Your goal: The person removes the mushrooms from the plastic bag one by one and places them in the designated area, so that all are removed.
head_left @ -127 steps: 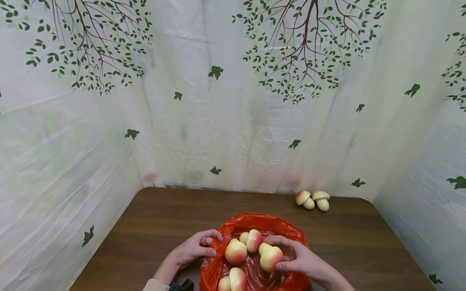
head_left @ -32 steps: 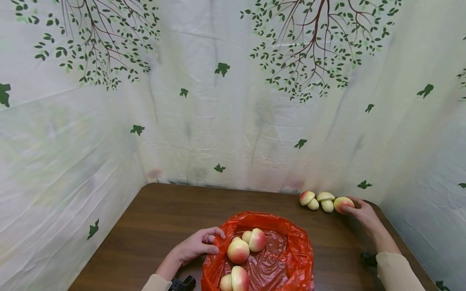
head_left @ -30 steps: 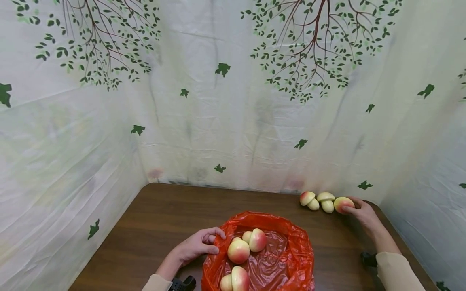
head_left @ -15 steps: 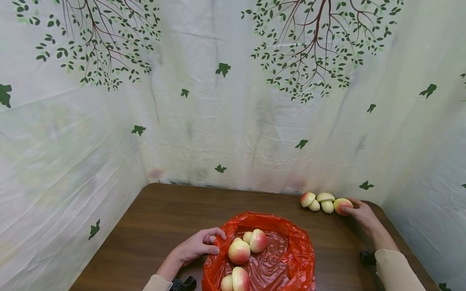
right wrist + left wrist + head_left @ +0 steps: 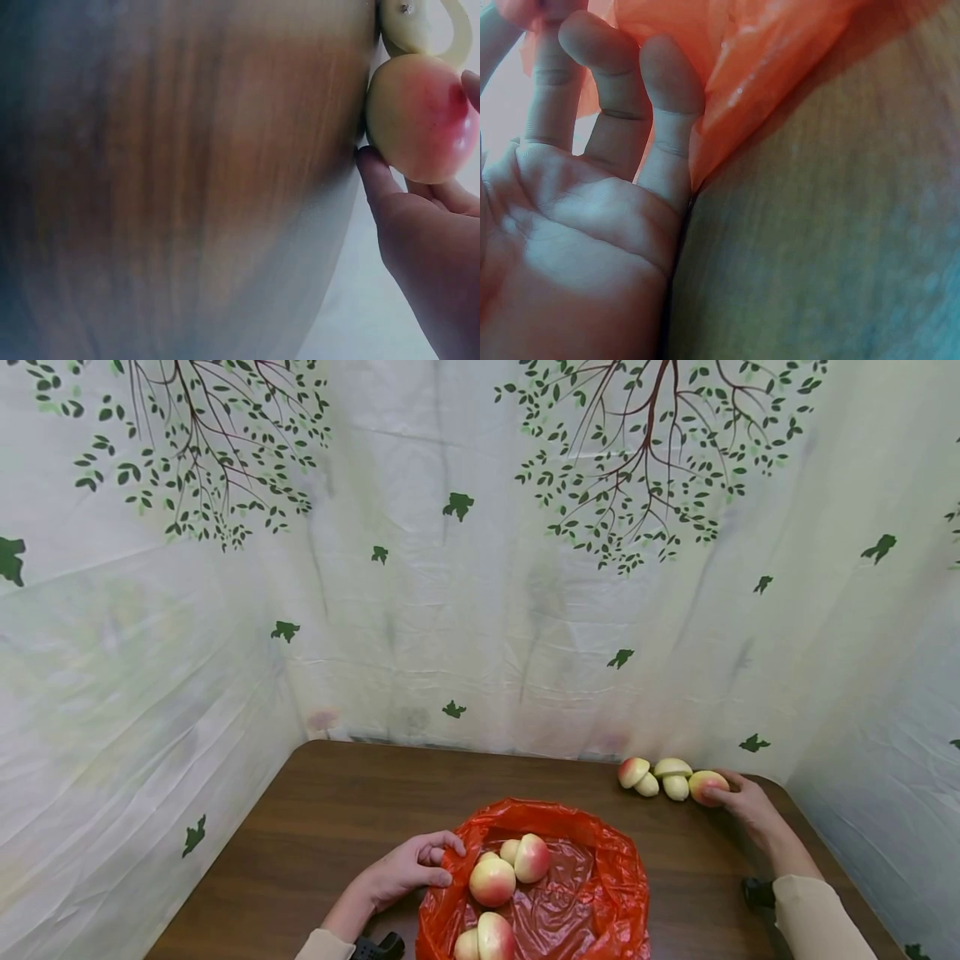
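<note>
At the back right of the table, my right hand (image 5: pixel 750 803) grips a toy mushroom (image 5: pixel 708 787) by its yellow and red cap; its stem is hidden. The right wrist view shows thumb and fingers around that rounded cap. Two more toy mushrooms lie in line to its left: one with a red-tinged cap (image 5: pixel 633 772) and a pale yellow one (image 5: pixel 672 768). My left hand (image 5: pixel 405 867) pinches the left rim of a red plastic bag (image 5: pixel 611 893). Inside the bag lie several toy mushrooms, among them one at the front (image 5: pixel 497 935) and one behind (image 5: pixel 531 857).
The brown wooden table (image 5: pixel 352 802) has rounded back corners. A white cloth backdrop (image 5: pixel 487 635) printed with branches and leaves hangs right behind it and along both sides. Dark wrist straps (image 5: pixel 757 893) sit on both arms.
Since the earliest frame my right hand has carried a toy mushroom out of the bag to the back right, beside the other two. It has hardly moved since. My left hand stays at the rim.
</note>
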A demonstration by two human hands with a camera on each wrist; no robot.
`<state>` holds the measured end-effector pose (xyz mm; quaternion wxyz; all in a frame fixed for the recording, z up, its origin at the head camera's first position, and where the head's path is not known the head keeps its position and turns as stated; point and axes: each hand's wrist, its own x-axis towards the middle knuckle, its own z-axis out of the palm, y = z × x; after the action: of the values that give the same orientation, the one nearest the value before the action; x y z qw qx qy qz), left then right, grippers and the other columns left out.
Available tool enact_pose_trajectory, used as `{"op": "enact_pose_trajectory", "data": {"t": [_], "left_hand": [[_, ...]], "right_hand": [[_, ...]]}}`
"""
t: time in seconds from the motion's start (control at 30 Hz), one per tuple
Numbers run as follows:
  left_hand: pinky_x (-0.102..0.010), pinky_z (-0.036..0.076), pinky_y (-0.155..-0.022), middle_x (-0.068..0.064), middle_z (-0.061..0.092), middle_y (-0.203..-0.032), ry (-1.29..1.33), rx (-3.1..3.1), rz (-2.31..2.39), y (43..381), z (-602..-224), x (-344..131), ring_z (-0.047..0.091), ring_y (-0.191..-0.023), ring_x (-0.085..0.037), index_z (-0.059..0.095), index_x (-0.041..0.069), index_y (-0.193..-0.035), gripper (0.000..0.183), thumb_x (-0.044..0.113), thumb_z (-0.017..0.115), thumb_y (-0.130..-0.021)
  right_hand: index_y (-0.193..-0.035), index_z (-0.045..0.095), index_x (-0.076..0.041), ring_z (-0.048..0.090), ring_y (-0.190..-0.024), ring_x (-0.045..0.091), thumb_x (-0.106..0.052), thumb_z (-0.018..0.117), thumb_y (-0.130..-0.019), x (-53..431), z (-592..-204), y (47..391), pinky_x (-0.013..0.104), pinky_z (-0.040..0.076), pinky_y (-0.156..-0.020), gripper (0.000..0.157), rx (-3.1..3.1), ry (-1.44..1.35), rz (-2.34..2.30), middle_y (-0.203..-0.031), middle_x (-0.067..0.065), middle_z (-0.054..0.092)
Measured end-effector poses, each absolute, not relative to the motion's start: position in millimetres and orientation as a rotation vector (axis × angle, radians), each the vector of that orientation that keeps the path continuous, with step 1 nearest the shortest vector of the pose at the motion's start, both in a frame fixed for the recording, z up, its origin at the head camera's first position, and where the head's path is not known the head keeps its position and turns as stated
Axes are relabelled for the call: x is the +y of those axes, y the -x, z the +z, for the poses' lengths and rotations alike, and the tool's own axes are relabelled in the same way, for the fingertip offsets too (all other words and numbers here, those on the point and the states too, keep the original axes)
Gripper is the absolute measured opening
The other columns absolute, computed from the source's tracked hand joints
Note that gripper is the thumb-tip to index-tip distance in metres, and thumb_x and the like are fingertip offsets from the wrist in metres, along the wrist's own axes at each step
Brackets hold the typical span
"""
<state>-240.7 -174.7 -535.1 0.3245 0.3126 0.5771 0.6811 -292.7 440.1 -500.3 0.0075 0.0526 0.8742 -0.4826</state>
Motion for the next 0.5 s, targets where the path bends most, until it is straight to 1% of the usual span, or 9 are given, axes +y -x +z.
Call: {"op": "enact_pose_trajectory", "data": {"t": [0.13,0.2,0.23,0.3,0.33,0.37,0.43,0.47,0.5], "left_hand": [[-0.026,0.066,-0.08,0.005,0.079,-0.104,-0.819,1.515,1.786,240.2,-535.0,-175.0,0.077,-0.089,-0.006,0.056,0.012,-0.125,0.022,0.006,0.063,-0.105],[-0.027,0.066,-0.08,0.005,0.079,-0.104,-0.823,1.515,1.785,240.1,-534.8,-175.0,0.077,-0.089,-0.006,0.056,0.012,-0.125,0.022,0.006,0.063,-0.105],[-0.027,0.066,-0.08,0.005,0.079,-0.104,-0.824,1.516,1.784,240.1,-534.7,-174.9,0.077,-0.089,-0.006,0.056,0.012,-0.125,0.022,0.007,0.063,-0.105],[-0.027,0.066,-0.08,0.005,0.079,-0.104,-0.827,1.515,1.785,240.1,-534.6,-174.7,0.077,-0.089,-0.006,0.056,0.011,-0.126,0.022,0.006,0.063,-0.105],[-0.027,0.066,-0.08,0.005,0.079,-0.104,-0.827,1.516,1.785,240.1,-534.5,-174.7,0.077,-0.089,-0.006,0.056,0.011,-0.126,0.022,0.006,0.063,-0.105],[-0.027,0.066,-0.08,0.005,0.079,-0.104,-0.827,1.516,1.785,240.2,-534.5,-174.7,0.077,-0.089,-0.006,0.056,0.011,-0.126,0.022,0.007,0.063,-0.105],[-0.027,0.066,-0.08,0.005,0.079,-0.104,-0.827,1.514,1.787,240.4,-534.6,-174.9,0.077,-0.088,-0.006,0.056,0.011,-0.126,0.023,0.006,0.062,-0.105],[-0.027,0.066,-0.08,0.005,0.079,-0.104,-0.828,1.511,1.788,240.5,-534.7,-175.0,0.077,-0.089,-0.006,0.056,0.011,-0.126,0.022,0.006,0.062,-0.105],[-0.027,0.066,-0.08,0.005,0.079,-0.104,-0.828,1.508,1.789,240.6,-535.0,-175.2,0.077,-0.089,-0.006,0.055,0.011,-0.127,0.022,0.006,0.061,-0.106]], "right_hand": [[-0.158,0.027,0.015,0.045,-0.093,-0.016,-0.026,0.062,-0.107,440.0,-500.1,292.2,0.01,0.043,-0.083,0.075,2.722,-0.159,-1.518,-0.155,0.039,0.037],[-0.159,0.026,0.014,0.046,-0.097,-0.013,-0.028,0.061,-0.108,439.7,-499.3,291.9,0.012,0.043,-0.086,0.075,2.718,-0.164,-1.512,-0.156,0.039,0.036],[-0.16,0.025,0.014,0.048,-0.101,-0.009,-0.029,0.06,-0.108,439.6,-498.7,291.2,0.015,0.044,-0.089,0.075,2.716,-0.171,-1.508,-0.157,0.038,0.035],[-0.161,0.023,0.013,0.054,-0.116,0.007,-0.03,0.06,-0.108,439.2,-497.5,289.8,0.027,0.046,-0.103,0.077,2.697,-0.177,-1.528,-0.161,0.039,0.031],[-0.161,0.022,0.013,0.053,-0.126,0.018,-0.031,0.06,-0.108,439.0,-496.8,289.1,0.035,0.044,-0.111,0.079,2.686,-0.18,-1.542,-0.163,0.039,0.028],[-0.162,0.021,0.012,0.048,-0.135,0.03,-0.032,0.06,-0.108,438.6,-495.9,288.2,0.045,0.04,-0.119,0.08,2.677,-0.18,-1.558,-0.165,0.039,0.026],[-0.162,0.019,0.012,0.03,-0.15,0.047,-0.034,0.061,-0.108,437.8,-493.9,286.0,0.063,0.027,-0.127,0.082,2.651,-0.175,-1.599,-0.168,0.039,0.021],[-0.163,0.018,0.011,0.021,-0.153,0.051,-0.035,0.061,-0.108,437.5,-492.6,284.8,0.069,0.02,-0.128,0.083,2.643,-0.17,-1.615,-0.168,0.039,0.018],[-0.163,0.018,0.011,0.017,-0.155,0.053,-0.035,0.061,-0.108,437.3,-491.4,283.6,0.072,0.015,-0.128,0.084,2.637,-0.166,-1.624,-0.169,0.04,0.017]]}}
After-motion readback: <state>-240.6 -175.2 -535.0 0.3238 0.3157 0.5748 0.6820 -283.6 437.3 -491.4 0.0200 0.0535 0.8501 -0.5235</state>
